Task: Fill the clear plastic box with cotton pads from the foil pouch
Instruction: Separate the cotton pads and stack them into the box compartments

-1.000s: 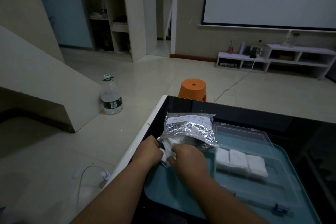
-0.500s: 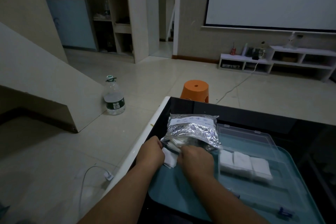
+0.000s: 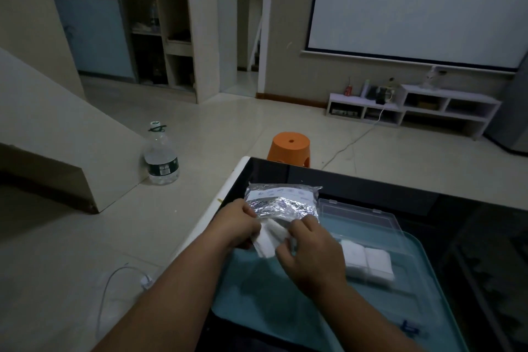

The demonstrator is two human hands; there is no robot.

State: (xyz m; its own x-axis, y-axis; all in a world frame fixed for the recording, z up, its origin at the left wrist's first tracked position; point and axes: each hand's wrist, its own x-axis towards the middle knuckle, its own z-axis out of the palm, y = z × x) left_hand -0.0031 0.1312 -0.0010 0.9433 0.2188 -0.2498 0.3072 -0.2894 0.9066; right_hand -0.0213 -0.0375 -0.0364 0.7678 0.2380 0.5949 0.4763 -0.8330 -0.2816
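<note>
Dim room, seen from above a black glass surface [image 3: 371, 186] with a white left edge. Teal tray [image 3: 285, 320] over the near-left part of the surface, running to its near edge.

Foil pouch [image 3: 283, 203] held above the tray's far-left corner, mouth toward the viewer, printed white band along its far end. Left hand [image 3: 240, 226] curled round the left lip of the mouth, gripping it. Right hand [image 3: 311, 254] at the right side of the mouth, fingers curled, pinching a white pad [image 3: 267, 243] half drawn out between the two hands.

Clear box [image 3: 371, 223] on the tray's right half, just beside the pouch, lid folded back toward the far edge. Row of pads [image 3: 368, 261] inside the box, close to the right hand; near end of the row hidden by the wrist.

Beyond the far edge, on a pale tiled floor [image 3: 228, 123]: orange stool [image 3: 291, 146] close to the surface, large water bottle [image 3: 161, 157] further left by a slanted wall panel, white cable [image 3: 114, 288] looped near the left edge. On the far wall a projection screen [image 3: 414, 3] above a low white shelf unit [image 3: 414, 108] bearing small items too dim to identify; open shelving [image 3: 174, 23] at far left.
</note>
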